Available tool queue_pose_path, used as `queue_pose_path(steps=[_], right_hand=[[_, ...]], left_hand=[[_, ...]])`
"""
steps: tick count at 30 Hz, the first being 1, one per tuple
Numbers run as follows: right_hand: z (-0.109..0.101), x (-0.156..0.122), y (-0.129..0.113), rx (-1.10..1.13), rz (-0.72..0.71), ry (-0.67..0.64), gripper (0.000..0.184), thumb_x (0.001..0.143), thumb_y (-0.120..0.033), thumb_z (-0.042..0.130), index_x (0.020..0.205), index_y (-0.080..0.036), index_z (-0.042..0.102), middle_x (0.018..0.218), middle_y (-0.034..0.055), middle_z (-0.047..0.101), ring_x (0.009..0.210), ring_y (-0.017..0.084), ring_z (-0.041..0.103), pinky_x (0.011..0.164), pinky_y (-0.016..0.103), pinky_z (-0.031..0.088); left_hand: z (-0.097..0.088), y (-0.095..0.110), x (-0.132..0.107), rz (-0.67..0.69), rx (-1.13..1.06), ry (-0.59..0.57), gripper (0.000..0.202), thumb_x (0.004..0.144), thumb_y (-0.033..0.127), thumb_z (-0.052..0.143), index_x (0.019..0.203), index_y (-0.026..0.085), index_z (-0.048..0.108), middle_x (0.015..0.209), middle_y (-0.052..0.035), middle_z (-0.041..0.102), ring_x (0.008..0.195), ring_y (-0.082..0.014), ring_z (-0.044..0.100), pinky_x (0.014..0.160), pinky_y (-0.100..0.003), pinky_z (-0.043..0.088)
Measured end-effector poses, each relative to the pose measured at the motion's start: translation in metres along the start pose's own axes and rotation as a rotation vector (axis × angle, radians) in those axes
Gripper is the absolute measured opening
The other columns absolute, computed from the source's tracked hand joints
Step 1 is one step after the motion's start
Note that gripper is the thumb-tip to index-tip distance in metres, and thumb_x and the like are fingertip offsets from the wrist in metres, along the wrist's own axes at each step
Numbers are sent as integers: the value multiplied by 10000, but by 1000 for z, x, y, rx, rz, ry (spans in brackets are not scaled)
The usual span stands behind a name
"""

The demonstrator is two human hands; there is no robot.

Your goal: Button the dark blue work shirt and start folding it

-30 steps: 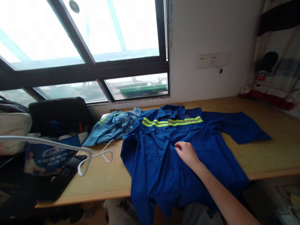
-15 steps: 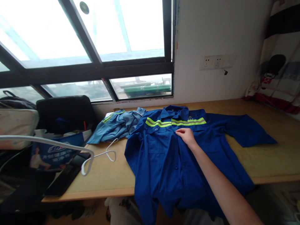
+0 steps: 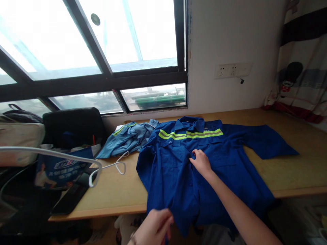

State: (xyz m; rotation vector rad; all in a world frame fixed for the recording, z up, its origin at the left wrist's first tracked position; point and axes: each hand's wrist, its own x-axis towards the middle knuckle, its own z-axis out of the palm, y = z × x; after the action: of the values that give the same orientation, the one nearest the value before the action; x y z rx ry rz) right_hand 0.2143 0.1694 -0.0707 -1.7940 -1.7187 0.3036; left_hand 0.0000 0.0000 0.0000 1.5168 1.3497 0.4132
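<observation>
A dark blue work shirt (image 3: pixel 224 166) with yellow-green reflective stripes lies spread face up on the wooden table (image 3: pixel 301 166), its hem hanging over the near edge. My right hand (image 3: pixel 200 161) rests on the button placket at mid-chest, fingers curled and pinching the fabric. My left hand (image 3: pixel 153 226) is at the bottom of the view by the shirt's lower hem, fingers bent and closing on the hem's edge.
A crumpled lighter blue shirt (image 3: pixel 127 141) lies at the back left. White hangers (image 3: pixel 116 166) rest near the table's left end, beside a dark tablet (image 3: pixel 68 200), a blue bag (image 3: pixel 58 166) and a black bag (image 3: pixel 73 127). Wall sockets (image 3: pixel 231 70) are above.
My right hand slid back down from the reflective stripe to the mid-chest placket. My left hand has come into view at the shirt's hem.
</observation>
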Motion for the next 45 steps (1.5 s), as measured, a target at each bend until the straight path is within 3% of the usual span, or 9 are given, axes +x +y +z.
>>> queue_pose_path(steps=[2, 6, 9, 11, 15, 22, 32, 38, 45], right_hand=[[3, -5, 0, -67, 11, 1, 255, 647, -197, 548, 894, -166, 601, 867, 102, 618, 766, 212, 579, 642, 275, 414], [5, -2, 13, 88, 16, 12, 194, 683, -213, 468, 801, -166, 615, 761, 75, 639, 691, 190, 581, 600, 252, 395], [3, 7, 25, 286, 170, 90, 198, 663, -245, 462, 730, -161, 629, 699, 63, 648, 669, 195, 582, 617, 261, 400], [2, 14, 32, 405, 295, 140, 213, 634, -252, 471, 718, -151, 639, 694, 63, 654, 674, 204, 586, 637, 271, 409], [4, 24, 40, 532, 350, 122, 245, 619, -273, 459, 707, -144, 648, 647, 38, 652, 636, 197, 587, 583, 263, 426], [3, 28, 32, 974, 426, 27, 199, 554, -272, 593, 707, -159, 652, 594, 11, 650, 568, 176, 590, 531, 264, 454], [-11, 11, 19, 1073, 348, -175, 195, 592, -255, 630, 762, -161, 626, 673, 61, 675, 605, 189, 631, 447, 235, 461], [-7, 9, 22, 1120, 276, -212, 226, 632, -267, 603, 827, -154, 619, 780, 66, 678, 689, 182, 632, 500, 226, 464], [-2, 5, 14, 692, -79, 44, 156, 699, -274, 536, 760, -175, 639, 772, 43, 668, 747, 181, 621, 729, 309, 480]], left_hand=[[12, 25, 52, 217, -27, -22, 205, 842, 259, 371, 801, 157, 544, 657, -10, 584, 493, -85, 534, 449, -183, 410], [35, 64, 165, 505, 40, 213, 192, 734, 75, 392, 796, 153, 556, 742, -30, 596, 666, -117, 566, 611, -212, 442], [33, 55, 220, 503, 237, 507, 162, 718, 87, 424, 793, 143, 557, 808, -60, 578, 768, -148, 540, 714, -266, 424], [25, 37, 237, 471, 308, 545, 131, 734, 132, 442, 799, 145, 555, 799, -56, 568, 738, -143, 528, 690, -263, 417], [13, 12, 245, 500, 405, 424, 100, 736, 234, 499, 740, 168, 575, 720, -12, 559, 616, -111, 497, 587, -221, 382], [0, 15, 251, 486, 358, 193, 128, 650, 230, 601, 762, 168, 602, 711, 4, 583, 584, -105, 504, 552, -204, 383], [-6, 11, 234, 440, 569, 283, 132, 608, 217, 656, 713, 160, 602, 735, -37, 576, 674, -159, 548, 613, -254, 416], [-1, 14, 236, 265, -54, 135, 128, 698, 246, 594, 645, 146, 534, 543, -17, 588, 495, -139, 574, 497, -252, 461], [5, 18, 233, 112, -690, -27, 226, 575, 149, 725, 669, 96, 527, 543, -52, 619, 535, -163, 623, 535, -265, 521]])
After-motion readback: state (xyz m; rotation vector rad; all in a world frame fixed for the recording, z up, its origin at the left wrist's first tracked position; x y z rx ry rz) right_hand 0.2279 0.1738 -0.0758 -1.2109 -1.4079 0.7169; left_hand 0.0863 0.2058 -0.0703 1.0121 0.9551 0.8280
